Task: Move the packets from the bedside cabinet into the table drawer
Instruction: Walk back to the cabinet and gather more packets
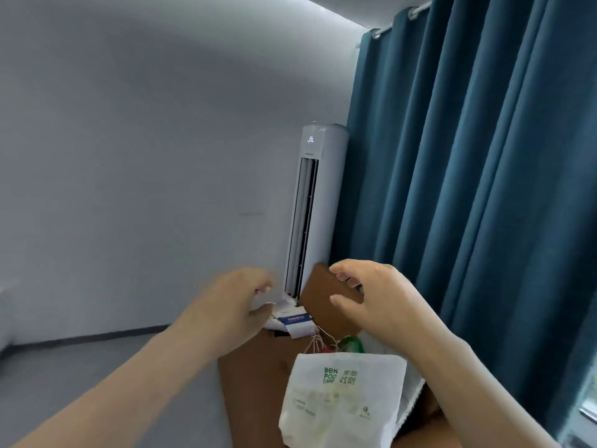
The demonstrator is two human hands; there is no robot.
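Head view: your left hand [232, 305] pinches the white-and-blue packets [292, 322] at the far end of the brown wooden top [258, 383], probably to lift them together. Your right hand [371, 299] hovers just beside, fingers loosely curled and empty, likely ready to gather strays.

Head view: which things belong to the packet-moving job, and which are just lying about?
Job: small white-and-blue packets, held by the left hand; white green-lettered pack; right hand; brown cabinet top.
Lying about: tower air conditioner; teal curtains.
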